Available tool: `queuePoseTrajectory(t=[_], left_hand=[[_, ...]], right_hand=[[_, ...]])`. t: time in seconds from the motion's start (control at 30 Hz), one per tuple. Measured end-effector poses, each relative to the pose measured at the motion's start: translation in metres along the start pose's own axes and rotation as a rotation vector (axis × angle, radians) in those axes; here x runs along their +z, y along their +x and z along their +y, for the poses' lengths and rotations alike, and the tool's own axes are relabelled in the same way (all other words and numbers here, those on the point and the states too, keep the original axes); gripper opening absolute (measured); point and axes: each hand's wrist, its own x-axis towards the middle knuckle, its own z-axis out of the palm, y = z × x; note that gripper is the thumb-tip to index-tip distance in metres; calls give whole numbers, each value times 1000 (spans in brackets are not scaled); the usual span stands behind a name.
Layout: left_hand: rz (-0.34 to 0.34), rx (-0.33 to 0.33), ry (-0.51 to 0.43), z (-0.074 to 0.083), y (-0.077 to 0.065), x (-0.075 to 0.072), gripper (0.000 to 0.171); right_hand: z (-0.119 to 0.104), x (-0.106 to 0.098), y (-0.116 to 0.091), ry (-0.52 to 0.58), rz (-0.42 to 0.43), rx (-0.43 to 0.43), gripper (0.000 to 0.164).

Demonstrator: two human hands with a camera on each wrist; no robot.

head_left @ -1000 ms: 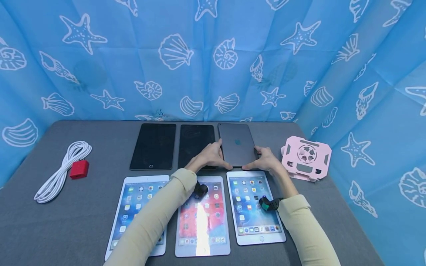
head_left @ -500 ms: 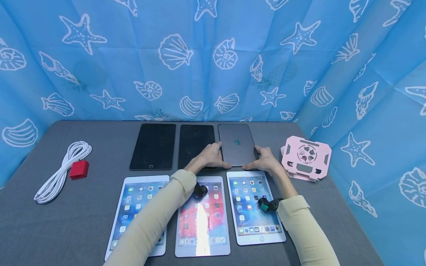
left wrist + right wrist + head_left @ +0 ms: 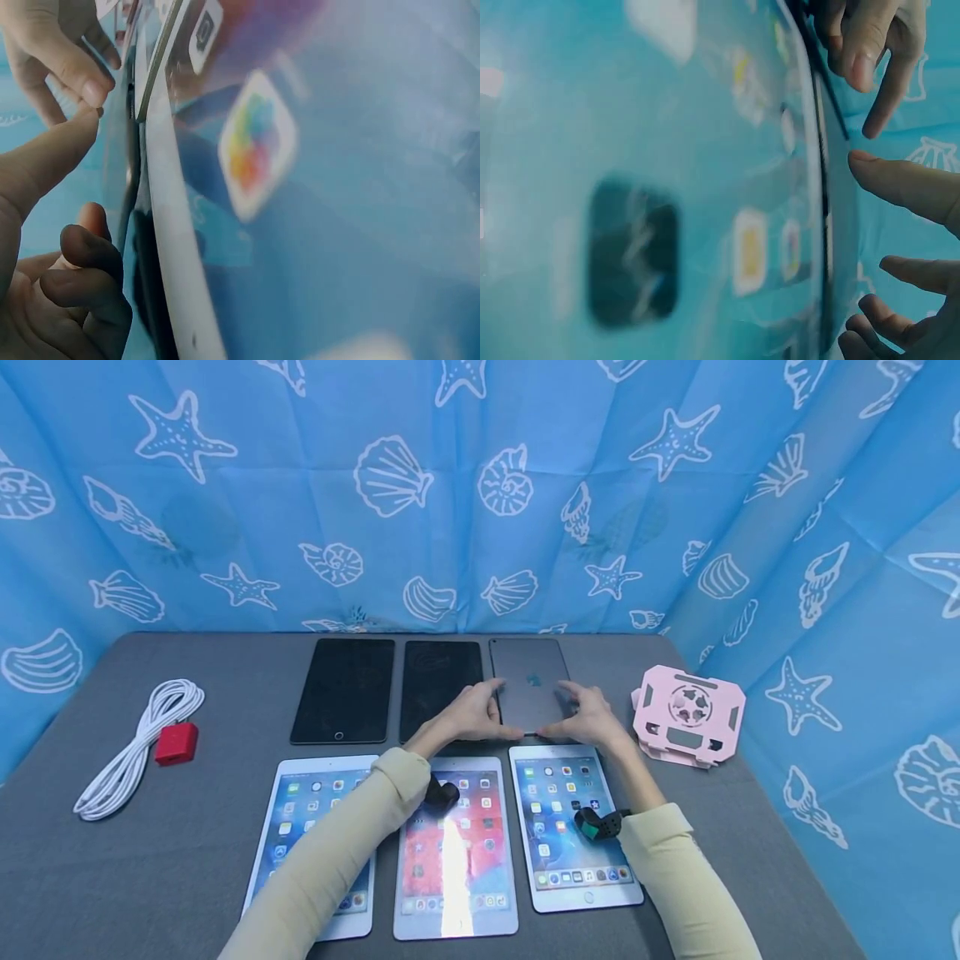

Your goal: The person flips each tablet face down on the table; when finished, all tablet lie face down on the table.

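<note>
In the head view a grey tablet lies back side up at the right end of the far row, a dark logo on its back. My left hand hovers at its near left corner, thumb and index finger spread. Over the near right corner is my right hand, its fingers overlapping the tablet's back in this view. Both wrist views show loosely bent fingers with nothing between them. Beside the grey tablet, a black-screened tablet is partly covered by my left hand. Another black-screened tablet lies farther left.
Three white-framed tablets with lit screens form the near row: a left one, a middle one and a right one. A pink stand is at right. A coiled white cable and red charger lie at left on the grey table.
My fingers have come off the grey tablet's edges, the right hand's moving inward over its back. The tablet stays in place. The head view has shifted slightly.
</note>
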Motion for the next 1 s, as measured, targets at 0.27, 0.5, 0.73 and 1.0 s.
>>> queuePoseTrajectory(t=[0.27,0.5,0.73,1.0], left_hand=[[45,70,72,-11,-17,-24,96],[102,60,141,-28,-49,-55,95],[132,33,182,-41,-75,-79,99],[131,-16,224,-53,-90,-91,103]], right_hand=[[-25,5,-3,52,-8,-58,92],[-48,10,-8,56,-18,-91,93],[-67,18,-12,34,-10,-142,93],[-86,32,-11,48,-32,-144,95]])
